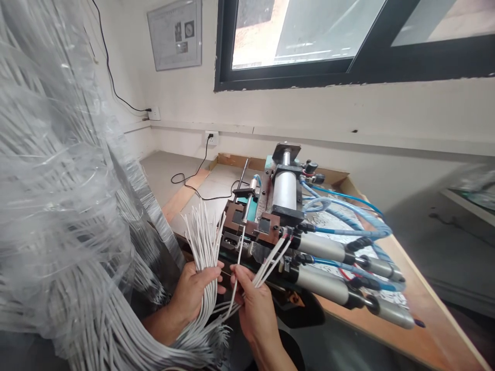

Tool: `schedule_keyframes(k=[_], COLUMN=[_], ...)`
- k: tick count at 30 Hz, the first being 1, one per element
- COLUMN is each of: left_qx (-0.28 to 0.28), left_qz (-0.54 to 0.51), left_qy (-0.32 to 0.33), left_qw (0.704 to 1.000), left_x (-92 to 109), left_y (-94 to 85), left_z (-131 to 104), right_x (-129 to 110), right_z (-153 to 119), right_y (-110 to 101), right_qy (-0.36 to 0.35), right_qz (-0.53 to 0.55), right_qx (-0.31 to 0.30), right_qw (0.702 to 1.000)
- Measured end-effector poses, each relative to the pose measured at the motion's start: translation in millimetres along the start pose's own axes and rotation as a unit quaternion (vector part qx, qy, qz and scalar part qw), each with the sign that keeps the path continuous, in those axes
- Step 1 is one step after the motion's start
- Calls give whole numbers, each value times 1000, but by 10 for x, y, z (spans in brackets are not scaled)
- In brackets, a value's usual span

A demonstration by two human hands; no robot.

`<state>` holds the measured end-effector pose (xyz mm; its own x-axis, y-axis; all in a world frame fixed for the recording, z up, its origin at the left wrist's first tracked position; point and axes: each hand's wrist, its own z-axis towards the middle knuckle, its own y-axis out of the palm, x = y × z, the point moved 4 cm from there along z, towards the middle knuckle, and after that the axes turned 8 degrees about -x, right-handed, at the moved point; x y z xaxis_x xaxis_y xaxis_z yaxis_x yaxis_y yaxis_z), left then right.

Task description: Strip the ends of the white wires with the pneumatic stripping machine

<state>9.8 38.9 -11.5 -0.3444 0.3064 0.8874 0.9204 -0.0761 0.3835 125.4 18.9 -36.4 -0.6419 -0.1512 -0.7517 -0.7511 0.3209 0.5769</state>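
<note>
My left hand (195,288) is closed round a thick bundle of white cables (203,239), whose cut ends fan upward. To its right, my right hand (253,304) pinches one white cable between thumb and fingers. That single cable (240,247) runs up to the front of a pneumatic machine (253,221), below a slim metal rod. A few more white cables (268,263) pass from behind my right hand toward the machine's right side, and their ends look reddish. Whether the right fingers also hold these cables is hidden.
Large plastic-wrapped bundles of cables (58,206) hang at the left. Silver cylinders (323,247) and blue air hoses (348,216) extend right from the machine over the wood-edged bench (425,319). A black power cord (209,198) lies behind, below a window (309,77).
</note>
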Motion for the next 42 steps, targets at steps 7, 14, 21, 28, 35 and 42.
schedule_keyframes(k=[7,14,21,28,35,42], left_qx=[-3,-55,-91,-61,-36,-54], left_qz=[-15,-2,31,10,-11,-8], left_qy=[-17,-7,22,-20,-34,-20], left_qw=[1000,998,995,998,999,998], left_x=[-10,-42,-18,-63,-44,-43], left_y=[16,29,27,8,16,39], left_z=[-8,-12,-28,-6,-4,-19], right_x=[-41,7,35,20,-31,-30], right_z=[83,37,-30,-42,7,53], right_y=[63,180,95,-1,19,137], right_qy=[23,64,-42,-49,6,55], right_qz=[59,-3,-45,20,50,60], right_qx=[-21,-110,-61,32,53,-66], right_qw=[998,992,996,998,997,994])
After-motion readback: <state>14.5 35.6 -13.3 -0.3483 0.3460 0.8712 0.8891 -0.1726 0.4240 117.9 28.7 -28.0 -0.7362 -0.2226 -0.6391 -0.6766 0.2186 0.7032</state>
